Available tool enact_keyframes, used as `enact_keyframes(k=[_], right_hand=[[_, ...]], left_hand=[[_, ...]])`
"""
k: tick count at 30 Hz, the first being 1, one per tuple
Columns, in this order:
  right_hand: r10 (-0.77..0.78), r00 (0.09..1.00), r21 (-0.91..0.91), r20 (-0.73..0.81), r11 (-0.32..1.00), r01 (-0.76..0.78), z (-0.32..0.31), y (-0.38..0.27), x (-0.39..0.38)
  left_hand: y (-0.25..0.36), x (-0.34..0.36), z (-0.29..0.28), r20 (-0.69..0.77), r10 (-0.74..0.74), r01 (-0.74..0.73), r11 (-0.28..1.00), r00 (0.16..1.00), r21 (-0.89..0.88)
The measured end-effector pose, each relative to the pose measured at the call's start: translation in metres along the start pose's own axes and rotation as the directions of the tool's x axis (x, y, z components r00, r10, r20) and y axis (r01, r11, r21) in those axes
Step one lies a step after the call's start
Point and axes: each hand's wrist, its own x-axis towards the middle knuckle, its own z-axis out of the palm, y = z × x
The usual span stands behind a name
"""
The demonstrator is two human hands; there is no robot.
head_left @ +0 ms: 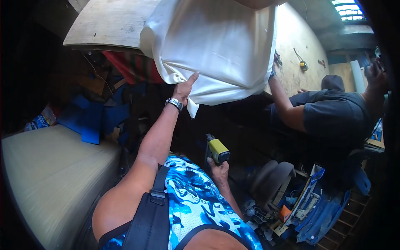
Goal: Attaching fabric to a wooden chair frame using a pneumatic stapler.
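Observation:
A large piece covered in smooth cream-white fabric (216, 50) rests at the edge of the wooden worktable (112, 25). At its near left corner, where the cloth bunches into folds, my left hand (183, 88) is closed on the fabric, thumb lying on top. A loose tail of cloth hangs below that hand. Lower down, in front of my body, my right hand (219, 170) grips a yellow and black staple gun (218, 150), held apart from the fabric. Part of the tool's handle is hidden in shadow and by my fingers.
A co-worker in dark clothes (329, 110) leans at the right, one arm by the fabric's right edge. Farther along the table lies a tape measure (303, 65). Tools and scraps (291, 208) crowd the lower right. A pale padded block (62, 175) stands at left.

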Motion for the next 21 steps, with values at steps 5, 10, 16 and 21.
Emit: enact_keyframes(k=[5, 10, 16, 21], right_hand=[[-0.069, 0.998, 0.023, 0.003, 0.997, 0.069, 0.003, -0.009, 0.005], [-0.063, 0.998, -0.021, 0.030, 0.998, 0.064, -0.001, -0.028, 0.021], [-0.035, 0.996, 0.056, -0.080, 0.998, 0.040, -0.003, -0.034, 0.009], [0.080, 0.983, 0.127, -0.163, 0.990, -0.060, 0.000, -0.024, -0.010]], left_hand=[[-0.014, 0.007, -0.015, 0.128, 0.293, -0.317, 0.913, 0.947, 0.257], [-0.028, -0.004, -0.015, 0.172, -0.001, 0.011, 0.998, 0.985, -0.059], [-0.006, -0.041, -0.001, -0.031, 0.204, -0.194, 0.856, 0.978, -0.480], [0.014, -0.047, -0.003, 0.109, 0.238, -0.150, 0.843, 0.965, -0.517]])
